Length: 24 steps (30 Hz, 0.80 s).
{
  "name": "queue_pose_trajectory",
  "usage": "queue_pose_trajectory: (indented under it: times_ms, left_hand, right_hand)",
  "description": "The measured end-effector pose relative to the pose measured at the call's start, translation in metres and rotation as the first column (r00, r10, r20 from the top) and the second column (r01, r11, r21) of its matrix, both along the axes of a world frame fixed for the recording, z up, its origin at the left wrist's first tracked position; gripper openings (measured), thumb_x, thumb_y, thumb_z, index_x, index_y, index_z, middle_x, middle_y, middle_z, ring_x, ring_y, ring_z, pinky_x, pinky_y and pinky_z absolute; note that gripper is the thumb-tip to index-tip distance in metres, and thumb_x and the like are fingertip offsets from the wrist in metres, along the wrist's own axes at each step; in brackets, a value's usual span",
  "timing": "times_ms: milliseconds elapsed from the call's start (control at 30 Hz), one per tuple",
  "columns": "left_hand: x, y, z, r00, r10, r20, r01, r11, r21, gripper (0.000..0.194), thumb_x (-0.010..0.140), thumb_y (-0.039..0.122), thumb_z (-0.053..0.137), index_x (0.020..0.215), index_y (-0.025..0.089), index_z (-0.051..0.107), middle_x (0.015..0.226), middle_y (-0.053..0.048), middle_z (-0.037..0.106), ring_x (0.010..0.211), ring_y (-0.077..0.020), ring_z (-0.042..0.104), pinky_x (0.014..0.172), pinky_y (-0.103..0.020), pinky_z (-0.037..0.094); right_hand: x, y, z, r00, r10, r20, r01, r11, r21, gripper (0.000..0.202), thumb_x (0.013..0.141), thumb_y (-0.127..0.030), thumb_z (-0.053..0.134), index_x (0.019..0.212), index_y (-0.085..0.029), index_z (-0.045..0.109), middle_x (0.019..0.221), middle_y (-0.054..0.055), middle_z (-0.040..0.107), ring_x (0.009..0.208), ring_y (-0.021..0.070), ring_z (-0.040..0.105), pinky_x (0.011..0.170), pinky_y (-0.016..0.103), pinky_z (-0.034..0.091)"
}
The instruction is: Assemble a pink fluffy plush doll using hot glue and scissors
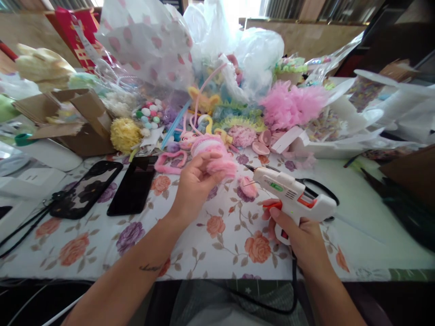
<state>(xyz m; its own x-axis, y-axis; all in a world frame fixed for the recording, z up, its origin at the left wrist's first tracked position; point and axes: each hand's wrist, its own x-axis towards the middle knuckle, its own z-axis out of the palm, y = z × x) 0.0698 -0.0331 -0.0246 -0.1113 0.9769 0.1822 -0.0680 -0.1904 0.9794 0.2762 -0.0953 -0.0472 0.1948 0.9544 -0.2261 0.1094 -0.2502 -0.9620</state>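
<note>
In the head view, the left hand (199, 179) pinches a fluffy pink fuzzy piece (222, 166) above the white rose-printed tablecloth (210, 244), while the right hand (299, 231), well apart from it, grips a white glue gun with an orange trigger (292, 192), its nozzle toward the piece.

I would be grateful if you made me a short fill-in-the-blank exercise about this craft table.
The right hand holds a hot glue gun whose body is mostly ____.
The left hand pinches a fluffy piece coloured ____.
The round pompom beside the cardboard box is ____.

Missing words: white; pink; yellow.
</note>
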Motion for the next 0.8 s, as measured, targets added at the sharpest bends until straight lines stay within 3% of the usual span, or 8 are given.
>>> queue_pose_trajectory:
  times_ms: [100,233,333,433,567,800]
  left_hand:
    - [0.0007,0.0021,-0.0002,0.996,-0.013,0.085,0.015,1.0,-0.023,0.04,0.068,0.017,0.079,0.106,0.024,0.067,0.075,0.003,0.067,0.058,-0.0073,0.056,0.05,-0.016,0.045]
    - [0.0002,0.0042,-0.002,0.999,-0.033,0.043,0.032,0.999,0.013,0.023,0.068,0.016,0.077,0.09,0.02,0.07,0.08,0.001,0.067,0.065,-0.0078,0.057,0.053,-0.016,0.045]
    - [-0.0022,0.006,-0.0054,1.0,0.003,-0.014,-0.001,0.994,0.112,0.012,0.067,0.011,0.074,0.077,0.019,0.073,0.091,-0.001,0.066,0.08,-0.0098,0.06,0.063,-0.017,0.047]
    - [-0.0055,0.0074,-0.0089,0.999,0.036,-0.011,-0.034,0.984,0.174,0.017,0.066,0.006,0.072,0.072,0.021,0.074,0.091,0.0,0.066,0.089,-0.0114,0.06,0.072,-0.019,0.049]
    - [-0.0074,0.006,-0.0085,0.997,0.025,-0.074,-0.011,0.982,0.187,0.025,0.071,0.002,0.064,0.079,0.023,0.076,0.085,-0.001,0.069,0.079,-0.0121,0.062,0.065,-0.021,0.049]
    - [-0.0046,0.0012,-0.0017,0.946,0.196,-0.257,-0.047,0.871,0.488,0.034,0.074,-0.004,0.061,0.08,0.024,0.078,0.085,0.0,0.068,0.082,-0.0128,0.062,0.074,-0.024,0.049]
  right_hand:
    - [0.0025,0.0007,-0.0008,0.998,0.005,-0.06,-0.004,1.0,0.004,0.036,0.074,-0.048,0.07,0.092,-0.017,0.072,0.048,-0.001,0.058,0.042,0.0122,0.051,0.041,0.023,0.04]
    - [0.0031,-0.0001,0.0011,0.995,0.005,-0.096,-0.004,1.0,0.007,0.035,0.074,-0.047,0.071,0.092,-0.017,0.071,0.054,-0.001,0.06,0.043,0.0116,0.052,0.041,0.023,0.04]
    - [0.0026,-0.0014,0.0023,0.991,-0.005,-0.132,0.009,1.0,0.027,0.035,0.074,-0.047,0.072,0.092,-0.018,0.07,0.064,0.001,0.064,0.044,0.0103,0.053,0.039,0.022,0.039]
    - [0.0025,-0.0033,0.003,0.989,0.003,-0.145,0.004,0.999,0.049,0.033,0.074,-0.046,0.072,0.09,-0.017,0.07,0.065,0.001,0.063,0.044,0.0107,0.054,0.039,0.022,0.039]
    - [0.0031,-0.0066,0.0015,0.989,0.035,-0.144,-0.024,0.997,0.073,0.031,0.075,-0.045,0.071,0.09,-0.017,0.071,0.056,-0.001,0.06,0.043,0.0116,0.054,0.041,0.023,0.041]
    - [0.0029,-0.0093,0.0014,0.985,0.109,-0.136,-0.097,0.991,0.089,0.027,0.078,-0.045,0.068,0.082,-0.018,0.069,0.049,-0.001,0.056,0.043,0.0127,0.052,0.04,0.024,0.043]
